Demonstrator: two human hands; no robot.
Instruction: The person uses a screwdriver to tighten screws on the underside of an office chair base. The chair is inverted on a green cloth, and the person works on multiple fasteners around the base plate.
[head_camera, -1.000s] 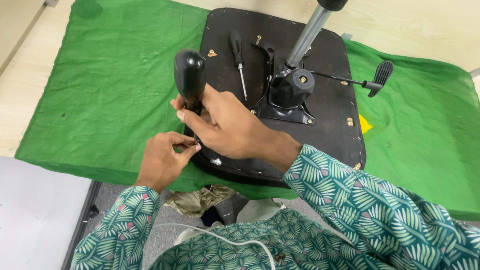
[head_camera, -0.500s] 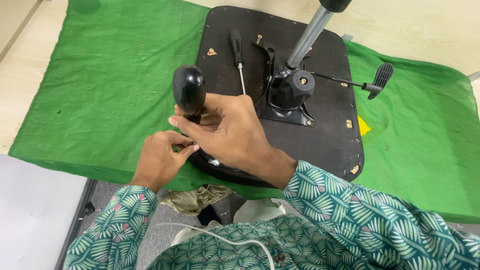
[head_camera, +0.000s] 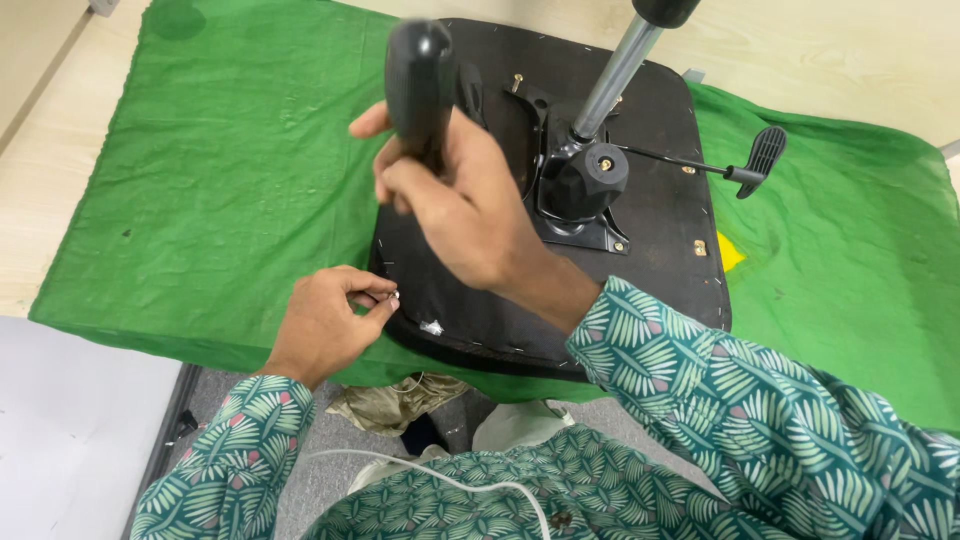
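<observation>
An upturned black chair seat (head_camera: 655, 215) lies on a green cloth (head_camera: 220, 170). My right hand (head_camera: 465, 205) is raised over the seat's left side and grips a thick black tool handle (head_camera: 418, 70), held upright. What lies below the handle is hidden by my fingers. My left hand (head_camera: 325, 325) rests at the seat's near left edge and pinches a small silver screw (head_camera: 396, 296) between thumb and fingertips. A small white scrap (head_camera: 432, 327) lies on the seat rim next to it.
A metal gas-lift column (head_camera: 612, 80) rises from the black mechanism plate (head_camera: 580, 180) at the seat's middle, and a lever with a paddle end (head_camera: 765, 150) sticks out to the right. Brass screws (head_camera: 700, 247) lie on the seat. The wooden table (head_camera: 50, 150) shows around the cloth.
My right hand has lifted the black handle up and away from the seat's near edge. My left hand stays by the edge, still pinching the small screw.
</observation>
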